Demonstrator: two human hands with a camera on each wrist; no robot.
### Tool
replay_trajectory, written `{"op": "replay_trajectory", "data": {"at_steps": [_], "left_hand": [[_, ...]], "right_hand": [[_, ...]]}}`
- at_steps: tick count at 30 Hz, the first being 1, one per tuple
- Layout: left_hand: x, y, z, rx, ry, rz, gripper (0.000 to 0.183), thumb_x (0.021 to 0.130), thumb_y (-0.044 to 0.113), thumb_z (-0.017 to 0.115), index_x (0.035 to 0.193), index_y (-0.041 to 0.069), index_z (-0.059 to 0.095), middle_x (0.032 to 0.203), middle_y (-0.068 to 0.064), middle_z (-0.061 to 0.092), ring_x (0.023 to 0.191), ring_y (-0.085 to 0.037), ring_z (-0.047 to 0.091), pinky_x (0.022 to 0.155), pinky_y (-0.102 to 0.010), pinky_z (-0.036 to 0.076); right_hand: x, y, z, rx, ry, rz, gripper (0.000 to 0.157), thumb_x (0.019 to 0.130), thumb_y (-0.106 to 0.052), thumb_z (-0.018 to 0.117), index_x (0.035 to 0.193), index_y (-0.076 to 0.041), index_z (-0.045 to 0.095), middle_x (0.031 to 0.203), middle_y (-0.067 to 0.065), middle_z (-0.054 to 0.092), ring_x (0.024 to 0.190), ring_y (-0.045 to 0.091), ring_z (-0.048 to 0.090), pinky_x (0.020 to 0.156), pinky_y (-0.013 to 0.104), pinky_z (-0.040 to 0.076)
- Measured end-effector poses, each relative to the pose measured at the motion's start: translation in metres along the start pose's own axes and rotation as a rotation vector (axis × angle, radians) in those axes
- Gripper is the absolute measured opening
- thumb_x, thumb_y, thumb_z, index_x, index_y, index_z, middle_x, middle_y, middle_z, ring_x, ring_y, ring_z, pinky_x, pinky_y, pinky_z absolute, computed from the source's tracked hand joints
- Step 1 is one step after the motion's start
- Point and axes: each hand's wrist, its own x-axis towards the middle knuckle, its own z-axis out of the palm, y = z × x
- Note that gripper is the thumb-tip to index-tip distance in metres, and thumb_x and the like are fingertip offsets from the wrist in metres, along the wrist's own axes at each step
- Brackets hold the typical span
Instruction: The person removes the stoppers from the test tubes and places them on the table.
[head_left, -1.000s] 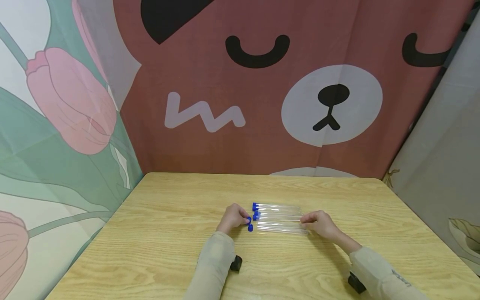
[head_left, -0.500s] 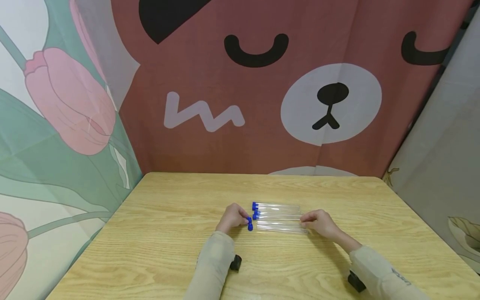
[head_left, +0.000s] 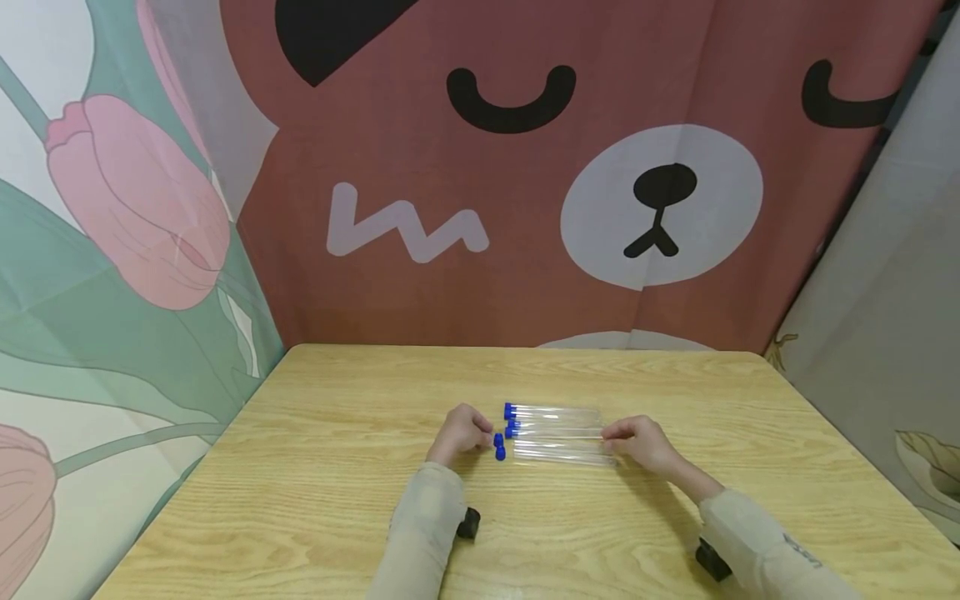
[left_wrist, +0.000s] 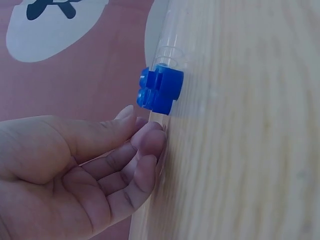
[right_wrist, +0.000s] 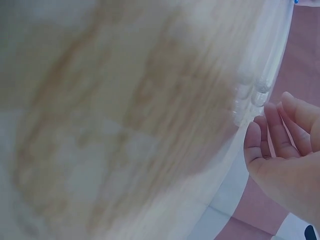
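Several clear test tubes (head_left: 558, 452) lie side by side on the table, crosswise in the head view. Those farther back carry blue caps (head_left: 510, 411) at their left ends; the nearer ones have no caps on them. Two loose blue caps (head_left: 499, 447) stand just left of the uncapped ends. My left hand (head_left: 461, 433) is beside these caps, its fingers loosely bent with nothing between them; the left wrist view shows a gap to the blue caps (left_wrist: 162, 90). My right hand (head_left: 641, 443) is at the tubes' rounded ends (right_wrist: 245, 107), fingers relaxed; whether the fingertips touch them I cannot tell.
The wooden table (head_left: 337, 500) reaches back to a hanging cloth (head_left: 420, 308) with a printed animal face. More cloth hangs at the left and right. A black wrist camera (head_left: 468, 523) sits under the left sleeve, another black camera (head_left: 712, 560) under the right.
My left fingers have let go of the farther loose blue cap and drawn back slightly left. The two caps now stand close together. My right hand has hardly moved.
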Motion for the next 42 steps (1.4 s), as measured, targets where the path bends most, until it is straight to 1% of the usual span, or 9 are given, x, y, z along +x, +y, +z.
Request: {"op": "replay_trajectory", "data": {"at_steps": [8,14,20,23,27,32,42], "left_hand": [[-0.001,-0.002,-0.004,-0.035,-0.003,0.004,0.008,0.079,-0.003,0.064,0.086,-0.006,0.066,0.068,-0.009,0.063,0.061,-0.017,0.06,0.055,-0.027,0.052],[-0.005,-0.001,-0.007,-0.063,-0.008,-0.008,0.007,0.081,-0.002,0.062,0.086,-0.006,0.066,0.068,-0.011,0.063,0.059,-0.018,0.06,0.055,-0.028,0.052],[-0.008,-0.001,-0.01,-0.125,-0.018,-0.033,0.009,0.083,-0.001,0.06,0.088,-0.007,0.065,0.068,-0.012,0.063,0.056,-0.019,0.06,0.054,-0.028,0.052],[-0.008,-0.003,-0.011,-0.161,-0.026,-0.045,0.01,0.083,-0.001,0.059,0.088,-0.007,0.065,0.067,-0.012,0.062,0.055,-0.019,0.06,0.054,-0.028,0.053],[-0.008,-0.006,-0.012,-0.207,-0.038,-0.048,0.012,0.085,0.001,0.057,0.087,-0.008,0.064,0.069,-0.013,0.063,0.055,-0.018,0.061,0.054,-0.028,0.053],[-0.01,-0.008,-0.015,-0.248,-0.059,-0.038,0.019,0.088,0.008,0.056,0.093,-0.01,0.062,0.073,-0.014,0.064,0.057,-0.019,0.062,0.054,-0.028,0.053],[-0.013,-0.009,-0.019,-0.297,-0.082,-0.025,0.025,0.09,0.009,0.053,0.101,-0.013,0.059,0.08,-0.018,0.064,0.059,-0.019,0.062,0.055,-0.028,0.053]], "right_hand": [[0.005,-0.003,-0.003,-0.025,0.045,-0.011,0.015,0.081,0.001,0.061,0.094,0.009,0.064,0.087,0.014,0.064,0.078,0.023,0.058,0.06,0.026,0.049],[0.008,-0.003,-0.002,-0.042,0.061,-0.02,0.015,0.08,0.002,0.063,0.093,0.009,0.064,0.087,0.015,0.064,0.079,0.023,0.059,0.06,0.025,0.049],[0.01,-0.002,-0.001,-0.04,0.062,-0.048,0.014,0.079,0.003,0.063,0.092,0.009,0.065,0.087,0.016,0.064,0.078,0.024,0.059,0.06,0.024,0.049],[0.011,-0.002,-0.001,-0.03,0.066,-0.041,0.015,0.079,0.004,0.063,0.093,0.009,0.065,0.088,0.016,0.064,0.078,0.024,0.059,0.059,0.024,0.049],[0.014,0.0,-0.001,-0.03,0.066,-0.04,0.015,0.079,0.004,0.063,0.093,0.009,0.065,0.088,0.017,0.064,0.078,0.024,0.059,0.059,0.024,0.049],[0.017,-0.001,0.0,-0.052,0.064,-0.059,0.014,0.079,0.003,0.063,0.092,0.009,0.065,0.088,0.018,0.064,0.078,0.025,0.059,0.059,0.024,0.049],[0.022,0.001,0.003,-0.054,0.056,-0.068,0.014,0.076,0.004,0.066,0.088,0.009,0.065,0.082,0.014,0.065,0.075,0.022,0.058,0.06,0.024,0.048]]}}
